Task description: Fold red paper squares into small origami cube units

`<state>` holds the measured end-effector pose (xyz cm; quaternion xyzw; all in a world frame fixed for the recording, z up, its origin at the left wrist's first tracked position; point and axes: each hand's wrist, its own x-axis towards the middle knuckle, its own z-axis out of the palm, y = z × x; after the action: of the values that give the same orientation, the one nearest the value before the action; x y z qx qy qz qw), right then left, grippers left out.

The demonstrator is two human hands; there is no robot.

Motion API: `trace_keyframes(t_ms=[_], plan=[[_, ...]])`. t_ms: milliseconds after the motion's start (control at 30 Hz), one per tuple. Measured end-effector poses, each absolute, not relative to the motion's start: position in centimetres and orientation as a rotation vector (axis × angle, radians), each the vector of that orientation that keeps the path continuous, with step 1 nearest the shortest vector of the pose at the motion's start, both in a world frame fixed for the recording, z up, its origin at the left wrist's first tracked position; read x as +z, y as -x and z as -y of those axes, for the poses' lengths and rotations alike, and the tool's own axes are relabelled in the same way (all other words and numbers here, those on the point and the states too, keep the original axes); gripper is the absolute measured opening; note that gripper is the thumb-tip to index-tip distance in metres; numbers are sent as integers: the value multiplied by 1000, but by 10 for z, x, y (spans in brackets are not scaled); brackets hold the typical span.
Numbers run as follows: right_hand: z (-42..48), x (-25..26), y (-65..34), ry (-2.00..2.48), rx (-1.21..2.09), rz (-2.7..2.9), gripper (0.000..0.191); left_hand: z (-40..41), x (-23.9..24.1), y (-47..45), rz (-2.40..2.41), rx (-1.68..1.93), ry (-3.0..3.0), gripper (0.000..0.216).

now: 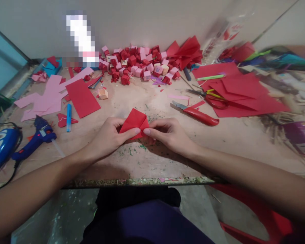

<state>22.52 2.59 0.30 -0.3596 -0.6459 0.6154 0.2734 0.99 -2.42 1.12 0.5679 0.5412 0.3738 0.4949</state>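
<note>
Well to the left of the folded red paper (134, 120), a blue glue gun (43, 132) lies on the bench (132, 166); a blue marker (68, 118) lies between gun and paper. At the paper's left side, the left hand (110, 134) grips it, thumb across the lower face. The paper points away from the person and shows creases; whether it touches the bench cannot be determined. At its lower right corner, the right hand (170, 134) pinches it, thumb tip just beside the other; the rear fingers are partly hidden.

Assessment: a crease appears to be in work. The left thumb should anchor; edges should be matched before the right thumb presses firmly outward. Green scraps (143, 147) just below the paper should be kept out of the fold. Right of the paper, 1 pair of scissors (205, 96) lies well apart.
</note>
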Motion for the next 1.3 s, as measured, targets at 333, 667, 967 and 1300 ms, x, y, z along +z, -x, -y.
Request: trace_keyframes(t_ms=[333,667,967,1300], plan=[[-26,1,-224,1038,1586,1778,24,24,16,-6,-1400,801,-1449,26],[-23,-2,-224,1048,1551,1827,28,24,12,-11,-1378,852,-1368,26],[-25,3,-226,1011,1599,1838,25,22,14,-8,-1388,975,-1330,25],[-25,7,-226,1022,1651,1788,23,22,11,-7,-1376,973,-1347,22]])
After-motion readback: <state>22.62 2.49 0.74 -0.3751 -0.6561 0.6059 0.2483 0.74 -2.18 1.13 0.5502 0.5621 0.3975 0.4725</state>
